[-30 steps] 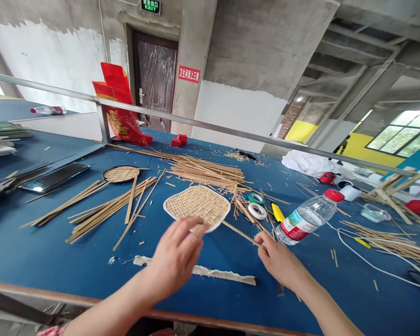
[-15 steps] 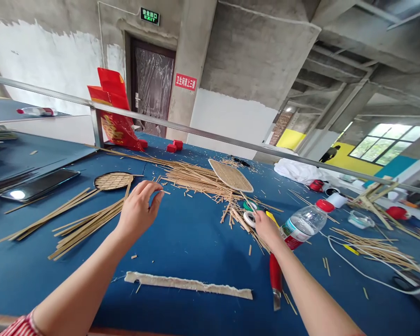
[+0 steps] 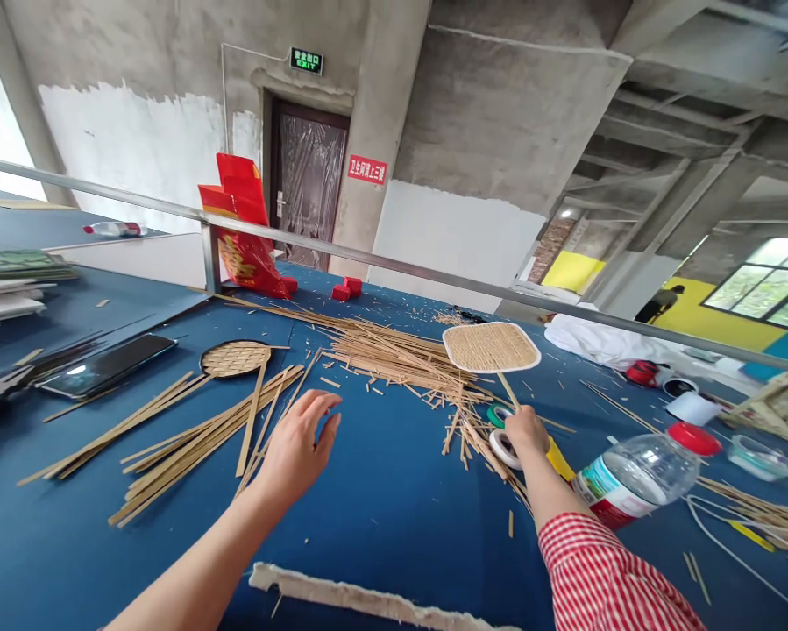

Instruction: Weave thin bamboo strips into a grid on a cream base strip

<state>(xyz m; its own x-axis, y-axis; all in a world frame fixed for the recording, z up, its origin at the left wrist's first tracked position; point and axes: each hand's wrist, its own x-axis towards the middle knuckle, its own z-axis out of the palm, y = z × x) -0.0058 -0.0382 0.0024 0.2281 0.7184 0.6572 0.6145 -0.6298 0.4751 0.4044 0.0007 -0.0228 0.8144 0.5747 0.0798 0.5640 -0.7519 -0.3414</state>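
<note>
The right arm was stretched out over the blue table (image 3: 394,499), its right hand (image 3: 526,429) wrapped round the thin handle (image 3: 507,392) of a woven fan (image 3: 492,347), while the left hand (image 3: 305,438) hovered bare, thumb and curled fingers loosely apart. Tan, round-cornered and edged in white, the fan showed its flat face by the right end of the heaped strips (image 3: 394,346).

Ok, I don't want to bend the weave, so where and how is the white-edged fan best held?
Probably by the thin handle, gripped from the near side, where the right hand has it: it juts from the near edge of the white-edged fan toward the person, leaving the broad, flat woven face free of fingers.
</note>
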